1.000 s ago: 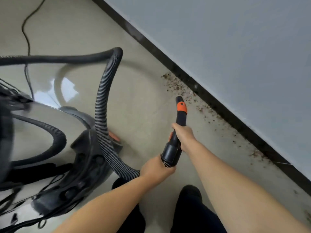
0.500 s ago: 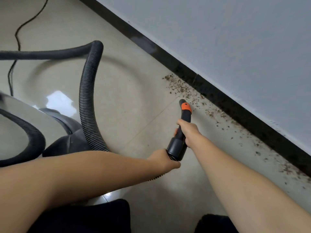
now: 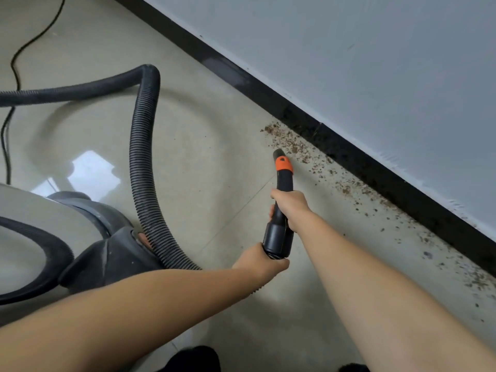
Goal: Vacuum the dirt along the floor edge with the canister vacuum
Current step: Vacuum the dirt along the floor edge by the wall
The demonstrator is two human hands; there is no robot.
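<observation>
a view from the person's head, looking down at a pale tiled floor point(image 3: 204, 162) that meets a light grey wall point(image 3: 375, 63) along a black baseboard point(image 3: 349, 154) running diagonally from the top centre to the lower right.

both bare arms reach forward from the bottom of the frame. the right hand point(image 3: 291, 208) is wrapped around the middle of a black nozzle point(image 3: 281, 200) with an orange collar point(image 3: 284, 164), fingers curled round it. the left hand point(image 3: 259, 261) grips just behind the nozzle's wide rear cuff, where the ribbed hose point(image 3: 142, 157) joins it, fingers closed round the hose end.

the nozzle points away from the person toward the baseboard. its tip sits at the near edge of a band of brown dirt point(image 3: 292, 145), close to the thickest patch; whether the tip touches the floor cannot be told. the dirt lies scattered along the floor edge beside the baseboard, thinning out as it trails toward the lower right.

the hose arcs from the left hand up past the canister vacuum point(image 3: 102, 253), bends sharply near the upper middle, and runs off the left edge. the canister, with a pale shiny body and dark grey fittings, stands on the floor at the left, well apart from the dirt. a thin black cord point(image 3: 16, 68) snakes across the floor at upper left. dark shoe tips point(image 3: 193, 358) show at the bottom edge.
</observation>
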